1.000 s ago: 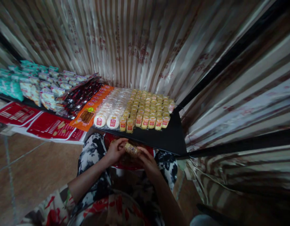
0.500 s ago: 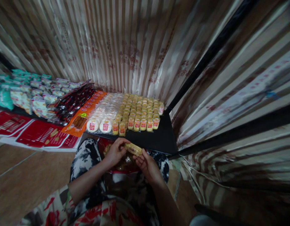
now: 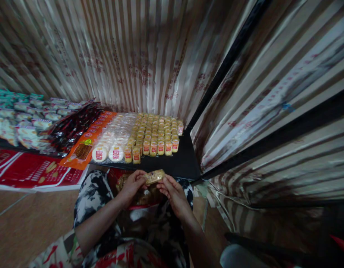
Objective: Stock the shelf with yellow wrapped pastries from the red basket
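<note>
Between my two hands is a small yellow wrapped snack (image 3: 155,176), held almost level above my lap. My left hand (image 3: 133,188) is closed on its left end. The fingers of my right hand (image 3: 172,192) pinch its right end. Below the hands, on my lap, lies a red bag (image 3: 113,175) with more gold-wrapped pieces in it, partly covered by my left hand. Just beyond, rows of similar yellow wrapped snacks (image 3: 153,147) stand on a black board (image 3: 185,158).
Left of the rows are round white packaged cakes (image 3: 116,153), an orange snack packet (image 3: 76,153), dark shiny packets (image 3: 69,128) and white packets (image 3: 28,134). Red printed sheets (image 3: 32,169) lie at the near left. A striped curtain (image 3: 127,48) and black bars (image 3: 224,70) enclose the board.
The wrapped snack has turned from sloping down to the right to nearly level, with both hands still on it. The whole view has shifted a little, moving the goods leftward.
</note>
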